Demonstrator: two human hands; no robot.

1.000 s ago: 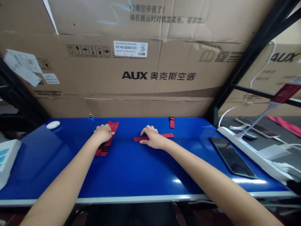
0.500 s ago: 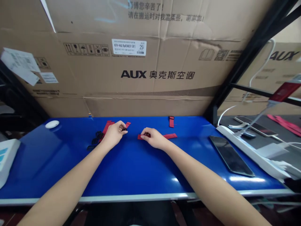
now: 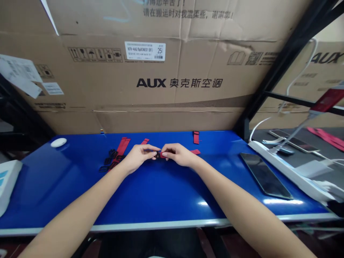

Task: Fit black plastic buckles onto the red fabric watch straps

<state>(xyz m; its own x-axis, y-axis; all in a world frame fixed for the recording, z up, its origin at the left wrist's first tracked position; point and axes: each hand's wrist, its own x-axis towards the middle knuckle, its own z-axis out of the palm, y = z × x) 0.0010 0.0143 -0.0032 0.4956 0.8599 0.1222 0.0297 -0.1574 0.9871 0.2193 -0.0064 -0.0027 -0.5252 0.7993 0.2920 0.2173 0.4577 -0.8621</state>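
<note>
Over the middle of the blue table, my left hand (image 3: 140, 156) pinches a small black buckle (image 3: 158, 155) between thumb and fingertips. My right hand (image 3: 176, 154) is closed on a red strap (image 3: 162, 154), whose end meets the buckle; whether it passes through the slot I cannot tell. The strap's other end (image 3: 195, 152) shows beyond my right wrist. Left of my left hand lie several black buckles (image 3: 108, 161) beside red straps (image 3: 123, 145). Another red strap piece (image 3: 145, 141) lies just behind that hand.
A red strap with a black buckle (image 3: 196, 137) lies at the back. On the right are a dark phone (image 3: 264, 175) and a white power strip (image 3: 290, 172) with cables. A white oval object (image 3: 58, 142) sits at back left. Behind stands a large cardboard box (image 3: 150, 100).
My left hand has moved right, bringing the buckle to the strap. The strap end is now raised in my right hand, and both hands' fingertips almost touch.
</note>
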